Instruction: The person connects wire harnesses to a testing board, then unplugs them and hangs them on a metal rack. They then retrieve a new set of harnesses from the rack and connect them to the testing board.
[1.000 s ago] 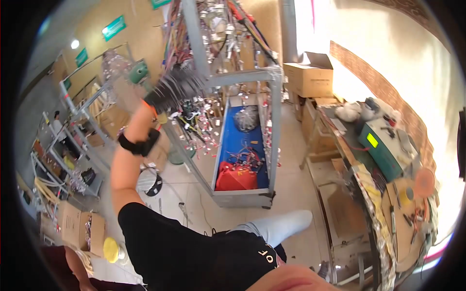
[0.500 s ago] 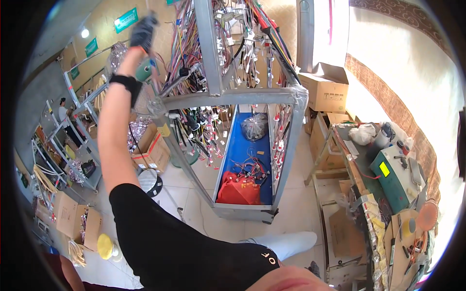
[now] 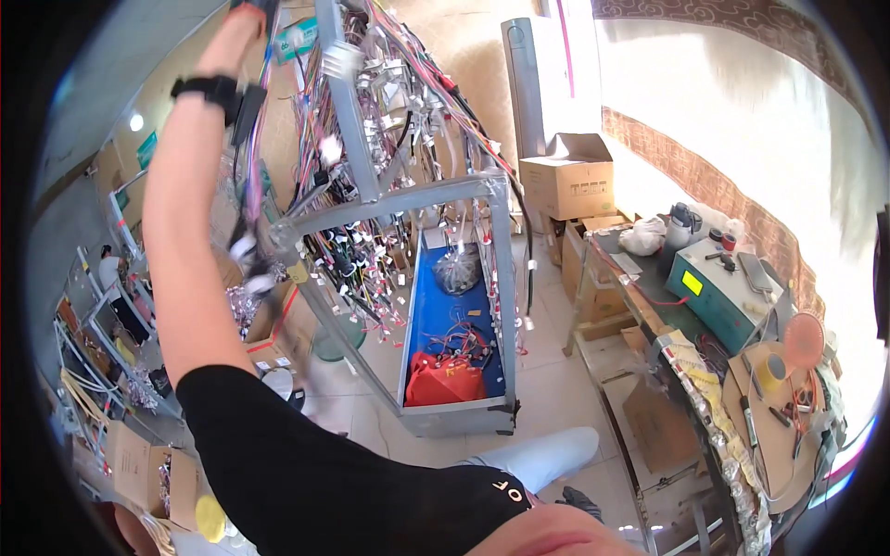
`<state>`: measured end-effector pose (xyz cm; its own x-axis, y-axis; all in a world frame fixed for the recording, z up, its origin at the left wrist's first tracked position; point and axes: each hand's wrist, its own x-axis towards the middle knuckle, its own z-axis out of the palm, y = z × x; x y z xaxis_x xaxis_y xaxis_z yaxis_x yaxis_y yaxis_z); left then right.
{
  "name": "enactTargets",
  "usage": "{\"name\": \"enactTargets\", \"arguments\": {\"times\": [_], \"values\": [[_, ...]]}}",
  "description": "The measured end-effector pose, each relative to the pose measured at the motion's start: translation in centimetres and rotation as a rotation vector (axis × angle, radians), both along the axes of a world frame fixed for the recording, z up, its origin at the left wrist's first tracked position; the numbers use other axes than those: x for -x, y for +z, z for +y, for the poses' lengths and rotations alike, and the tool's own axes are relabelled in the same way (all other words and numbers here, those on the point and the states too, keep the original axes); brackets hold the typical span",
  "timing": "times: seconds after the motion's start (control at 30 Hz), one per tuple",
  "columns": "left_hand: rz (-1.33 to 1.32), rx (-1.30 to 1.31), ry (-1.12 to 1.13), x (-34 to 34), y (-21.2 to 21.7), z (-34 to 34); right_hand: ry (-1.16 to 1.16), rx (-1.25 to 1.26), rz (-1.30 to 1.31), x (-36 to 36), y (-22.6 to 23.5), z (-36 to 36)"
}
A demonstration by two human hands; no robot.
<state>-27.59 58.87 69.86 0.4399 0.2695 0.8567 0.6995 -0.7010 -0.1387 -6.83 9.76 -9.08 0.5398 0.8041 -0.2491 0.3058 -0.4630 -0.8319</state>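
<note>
My left arm reaches up at the far left, a black band with a dark box at its wrist. Only part of my left hand (image 3: 248,11), in a dark glove, shows at the top edge. A wire harness (image 3: 254,176) of several colours hangs down from it, blurred at its lower end with white connectors; my left hand appears closed on it, though the fingers are cut off. Beside it, a grey metal frame (image 3: 348,130) carries many hanging wires (image 3: 315,120). A dark gloved shape, apparently my right hand (image 3: 581,501), shows low near my light trousers, its fingers unclear.
Below the frame stands a blue tray (image 3: 419,306) with a red bag (image 3: 445,380) and loose wires. To the right, a workbench (image 3: 640,301) bears a green tester (image 3: 714,287) and tools. Cardboard boxes (image 3: 570,185) stand behind. Another person (image 3: 109,269) is far left.
My left hand has risen to the top edge, and the wire harness now swings below it. The view has shifted, moving the frame and tray leftward.
</note>
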Motion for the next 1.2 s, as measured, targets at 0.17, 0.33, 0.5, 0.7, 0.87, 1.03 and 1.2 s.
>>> {"name": "enactTargets", "arguments": {"times": [0.17, 0.33, 0.5, 0.7, 0.87, 1.03, 1.2], "values": [[0.247, -0.067, -0.458, -5.2, -2.8, -14.0, -0.115, -0.236, -0.416, 0.5, 4.7, -0.9], [0.942, 0.180, -0.864, -14.7, -19.7, -22.0, 0.032, -0.461, -0.077, 3.0, 13.2, 0.3], [1.212, 0.360, -1.342, -14.6, -47.3, -23.0, 0.324, -0.800, 0.102, 4.6, 16.4, 4.8], [1.440, 0.581, -1.534, -9.3, -58.2, -27.2, -0.207, -1.403, 1.656, 3.6, 16.4, 2.7], [1.724, 1.145, -1.303, -10.5, -62.3, -25.0, -1.069, -1.787, 0.991, 0.2, 9.5, -13.0], [1.531, 0.877, -1.281, -17.3, -57.4, -26.6, -1.065, -2.047, 0.710, 5.2, 7.5, -22.3], [1.481, 0.745, -1.232, -20.7, -60.1, -25.0, -1.207, -2.070, 0.260, 10.6, 5.5, -30.2]]}}
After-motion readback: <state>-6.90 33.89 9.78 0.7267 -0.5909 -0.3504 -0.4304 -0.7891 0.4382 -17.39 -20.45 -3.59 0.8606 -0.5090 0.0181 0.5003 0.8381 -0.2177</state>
